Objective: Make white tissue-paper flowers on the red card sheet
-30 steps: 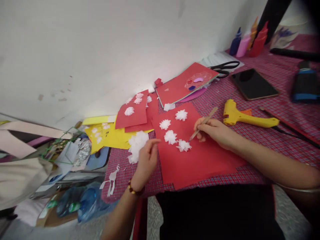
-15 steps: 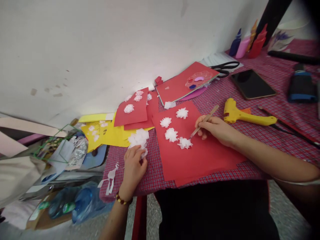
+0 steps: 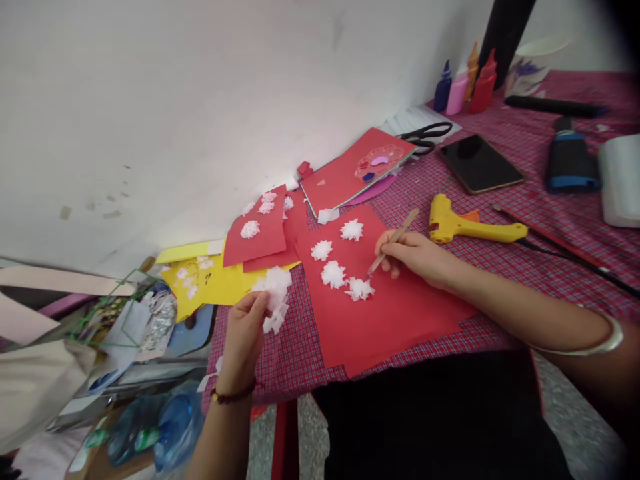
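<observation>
Because the head view looks down on everything at once, take the red sheet [image 3: 395, 327] as the dial. Four white clusters sit on it between nine and twelve o'clock, apart from the lowest one [image 3: 360, 289], which lies just short of the centre. The right hand [image 3: 410, 257] reaches in from three o'clock, its grip clamped on a thin stick [image 3: 401, 230] whose tip is at that cluster's one o'clock edge; I cannot tell whether it touches. A sideways push there could probably drag or crumple the light, ragged layers.

At nine o'clock, off the sheet, the left hand [image 3: 245, 333] is at the edge of the white pieces [image 3: 275, 287]. Whether its grip is closed on one, I cannot tell. They overlap, so a careless pull might lift several together.

The sheet's six o'clock edge lies near the rim of the surface [image 3: 295, 333], where a lean of the body could catch it. At two o'clock, the yellow glue gun [image 3: 475, 228] could be knocked by the right forearm swinging outward.
</observation>
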Demonstrator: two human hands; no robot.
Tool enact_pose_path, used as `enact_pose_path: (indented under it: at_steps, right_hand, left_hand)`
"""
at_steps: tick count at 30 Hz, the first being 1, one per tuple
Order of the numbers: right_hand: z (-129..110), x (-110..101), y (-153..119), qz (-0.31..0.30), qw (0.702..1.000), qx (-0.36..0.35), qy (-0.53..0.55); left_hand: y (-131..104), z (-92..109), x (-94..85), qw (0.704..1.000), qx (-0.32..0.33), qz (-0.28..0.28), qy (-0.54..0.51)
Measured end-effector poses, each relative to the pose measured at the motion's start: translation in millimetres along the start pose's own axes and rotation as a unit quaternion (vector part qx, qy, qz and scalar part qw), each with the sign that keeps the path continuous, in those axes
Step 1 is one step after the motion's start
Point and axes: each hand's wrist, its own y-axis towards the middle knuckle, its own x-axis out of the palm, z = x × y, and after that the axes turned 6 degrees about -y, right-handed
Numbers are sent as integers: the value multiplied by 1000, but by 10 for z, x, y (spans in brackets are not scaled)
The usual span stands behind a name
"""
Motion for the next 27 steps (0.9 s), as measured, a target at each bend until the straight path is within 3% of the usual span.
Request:
enact_pose_path:
  at_steps: [5,8,11,16,19,23,27]
  right_hand:
    - [-54,-17,-29,-36,996,-66,43]
    - [-82,-26,-36,-43,994,-86,47]
    - [-101,-26,-32,-43,994,-84,52]
    - [-135,-15,-33,-57,994,-77,56]
    - [-140,-20,-43,-59,993,-80,58]
    - [-132,-35,-63,-61,992,-100,50]
    - [-126,-41,-74,-78,988,-128,35]
  left_hand:
    - [44,120,502,986,-62,-113,-109]
    - [127,142,806,982,-37,-168,-77]
    - [247,121,996,982,4,-185,-27]
    - [398,49,983,975,124,-115,146]
    - [407,6,913,975,155,-69,145]
    - [351,-42,947,995,35,-93,-13]
    - [271,-44,1048,980,-50,-150,-123]
